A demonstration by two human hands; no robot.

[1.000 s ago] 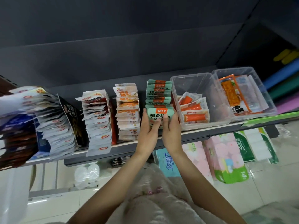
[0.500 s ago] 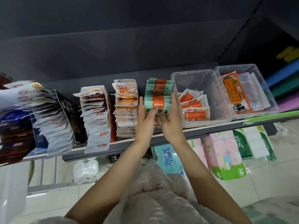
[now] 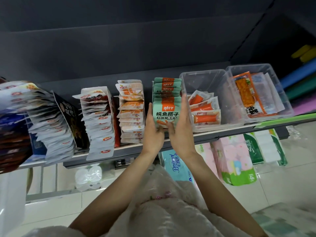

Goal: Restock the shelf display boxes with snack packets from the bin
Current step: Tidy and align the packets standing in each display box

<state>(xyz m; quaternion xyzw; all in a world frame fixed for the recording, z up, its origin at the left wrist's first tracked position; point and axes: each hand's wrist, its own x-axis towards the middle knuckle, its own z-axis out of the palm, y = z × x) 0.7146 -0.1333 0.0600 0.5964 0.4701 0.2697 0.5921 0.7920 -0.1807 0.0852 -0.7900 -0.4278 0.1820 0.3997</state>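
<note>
A row of green-and-orange snack packets (image 3: 166, 112) stands on the shelf (image 3: 227, 133), the front one upright and facing me. My left hand (image 3: 152, 132) lies flat against the row's left side and my right hand (image 3: 182, 132) against its right side. Their fingers are straight and both thumbs touch the front packet's lower edge. Right of them a clear bin (image 3: 203, 78) holds orange-stick packets (image 3: 206, 119). A second clear bin (image 3: 275, 74) further right holds larger orange packets (image 3: 246, 96).
Left of the green row stand display boxes of orange-white packets (image 3: 131, 113) and white-red packets (image 3: 99, 117), then fanned silver packets (image 3: 51, 127). Tissue packs (image 3: 234, 161) sit under the shelf on the tiled floor. A dark wall backs the shelf.
My hands slid from the front of the green row to its two sides. The front packet, earlier partly covered by my fingers, now shows its whole face.
</note>
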